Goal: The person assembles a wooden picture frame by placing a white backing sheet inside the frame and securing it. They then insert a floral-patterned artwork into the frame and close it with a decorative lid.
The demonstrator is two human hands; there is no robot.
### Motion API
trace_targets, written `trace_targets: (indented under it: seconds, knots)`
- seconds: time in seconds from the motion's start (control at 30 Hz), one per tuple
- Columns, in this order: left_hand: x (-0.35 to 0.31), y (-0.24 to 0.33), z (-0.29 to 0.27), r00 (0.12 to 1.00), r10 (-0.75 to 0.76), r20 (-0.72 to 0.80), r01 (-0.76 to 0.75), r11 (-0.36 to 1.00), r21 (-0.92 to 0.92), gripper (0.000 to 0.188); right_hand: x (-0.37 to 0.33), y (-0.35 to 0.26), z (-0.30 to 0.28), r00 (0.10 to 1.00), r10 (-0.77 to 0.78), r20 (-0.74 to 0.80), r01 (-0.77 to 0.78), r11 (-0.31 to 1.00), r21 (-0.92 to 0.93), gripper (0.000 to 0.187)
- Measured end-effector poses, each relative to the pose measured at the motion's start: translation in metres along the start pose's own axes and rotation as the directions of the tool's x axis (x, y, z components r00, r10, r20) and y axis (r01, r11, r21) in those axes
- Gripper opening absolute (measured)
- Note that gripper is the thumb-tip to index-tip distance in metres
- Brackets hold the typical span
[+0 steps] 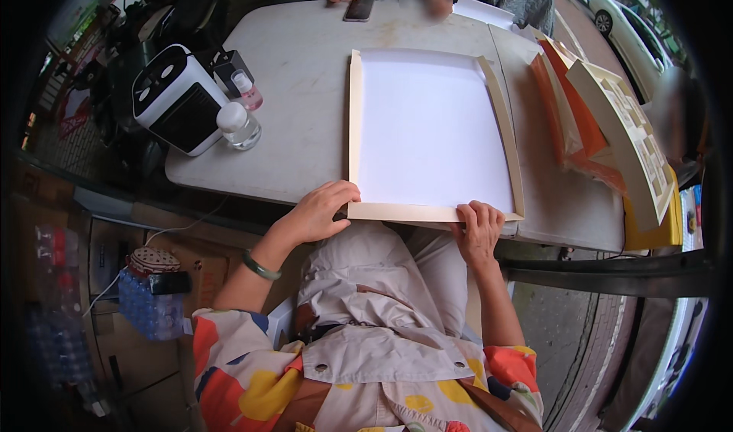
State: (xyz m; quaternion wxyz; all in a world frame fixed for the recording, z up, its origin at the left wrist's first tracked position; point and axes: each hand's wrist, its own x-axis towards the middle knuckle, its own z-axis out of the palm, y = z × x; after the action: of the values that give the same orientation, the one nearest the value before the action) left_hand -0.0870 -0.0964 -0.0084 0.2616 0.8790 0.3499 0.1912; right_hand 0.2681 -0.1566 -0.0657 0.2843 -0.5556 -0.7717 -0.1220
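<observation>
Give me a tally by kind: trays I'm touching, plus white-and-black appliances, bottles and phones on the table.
Tray you're touching: 1
White-and-black appliance: 1
Bottles: 2 (pink bottle, clear bottle)
Phone: 1
Total: 5

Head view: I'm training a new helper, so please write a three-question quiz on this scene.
1. True or false: the green bangle is on the left arm.
2. The right hand touches which wall of the shallow cream-walled tray: (a) far, (b) near, (c) left?
3. Fill in: the smartphone lies near the table's ___ edge.

Key: 1. True. 2. (b). 3. Far.
</observation>
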Motion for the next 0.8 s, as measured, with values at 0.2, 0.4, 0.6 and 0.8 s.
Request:
trace_targets:
  seconds: [0.2,0.4,0.6,0.8]
  knots:
    - [0.019,-0.007,0.002,0.978,-0.091,0.189,0.114,0.987,-0.117,0.034,0.001,0.002,0.0,1.0,0.004,0.007,-0.003,1.0,-0.004,0.045]
    - [0.021,-0.011,0.002,0.977,-0.056,0.205,0.082,0.99,-0.117,0.038,0.002,0.001,-0.001,0.999,0.007,0.033,-0.007,1.0,-0.004,0.044]
    - [0.02,-0.015,0.01,0.991,0.018,0.134,-0.019,1.0,0.003,0.041,0.003,0.0,0.001,1.0,0.003,0.018,-0.003,1.0,-0.009,0.046]
    - [0.037,-0.012,-0.019,0.946,-0.085,0.312,0.091,0.996,-0.004,0.03,0.004,-0.001,-0.004,1.0,-0.001,0.027,0.001,1.0,-0.006,0.049]
